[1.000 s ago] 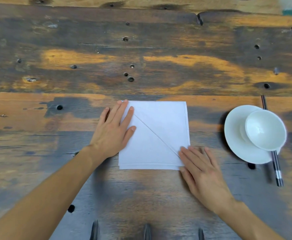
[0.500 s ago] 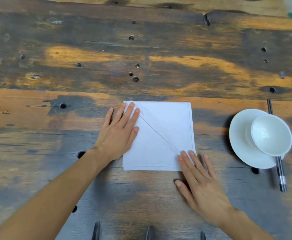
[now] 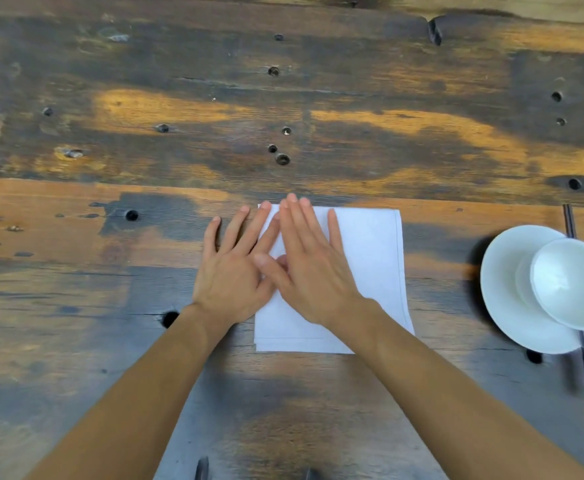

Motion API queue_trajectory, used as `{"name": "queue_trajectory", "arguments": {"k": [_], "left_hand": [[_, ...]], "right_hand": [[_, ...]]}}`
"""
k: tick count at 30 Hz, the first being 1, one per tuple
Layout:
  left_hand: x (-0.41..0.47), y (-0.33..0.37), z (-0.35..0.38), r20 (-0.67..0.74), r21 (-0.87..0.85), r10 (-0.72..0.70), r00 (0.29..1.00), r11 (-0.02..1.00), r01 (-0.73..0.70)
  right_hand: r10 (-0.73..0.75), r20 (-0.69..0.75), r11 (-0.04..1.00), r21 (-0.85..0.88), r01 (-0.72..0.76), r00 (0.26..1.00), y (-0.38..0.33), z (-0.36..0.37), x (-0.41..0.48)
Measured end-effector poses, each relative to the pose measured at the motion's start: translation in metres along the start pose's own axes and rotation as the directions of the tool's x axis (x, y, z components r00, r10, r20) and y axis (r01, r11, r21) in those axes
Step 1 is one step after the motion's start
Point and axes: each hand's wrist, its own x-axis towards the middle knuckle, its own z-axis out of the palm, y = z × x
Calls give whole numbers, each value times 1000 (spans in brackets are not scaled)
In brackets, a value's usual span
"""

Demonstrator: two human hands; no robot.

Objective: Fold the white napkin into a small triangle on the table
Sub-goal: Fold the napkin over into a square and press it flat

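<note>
We find the white napkin (image 3: 370, 271) flat on the worktop (image 3: 283, 98) beneath both hands: left hand (image 3: 231, 282) and right hand (image 3: 313, 278) splayed wide, pressing, gripping nothing.

The white napkin (image 3: 366, 258) lies flat on the wooden desk (image 3: 318, 98), near its front edge; it is folded to a rough square, with stacked layer edges showing along its right and near sides; its left half and far-left corner are covered by two flat, spread hands, so any crease there is hidden.
</note>
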Motion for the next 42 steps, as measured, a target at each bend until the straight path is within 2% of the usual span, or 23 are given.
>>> {"name": "queue_trajectory", "arguments": {"k": [3, 12, 19, 27, 42], "left_hand": [[2, 0, 0, 41, 0, 0, 999, 1000, 1], [2, -1, 4, 30, 25, -8, 1000, 1000, 7], [2, -1, 6, -18, 44, -3, 1000, 999, 3], [2, 0, 5, 12, 37, -16, 1000, 999, 16], [2, 0, 4, 6, 26, -7, 1000, 1000, 7]], "right_hand": [[26, 34, 998, -62, -24, 999, -6, 11, 21], [124, 26, 992, -13, -124, 992, 1, 20, 16], [191, 2, 981, -27, -191, 982, 34, 11, -2], [281, -25, 958, -48, -282, 959, 77, -3, -17], [266, -86, 959, -77, -273, 960, 110, -2, -29]]}}
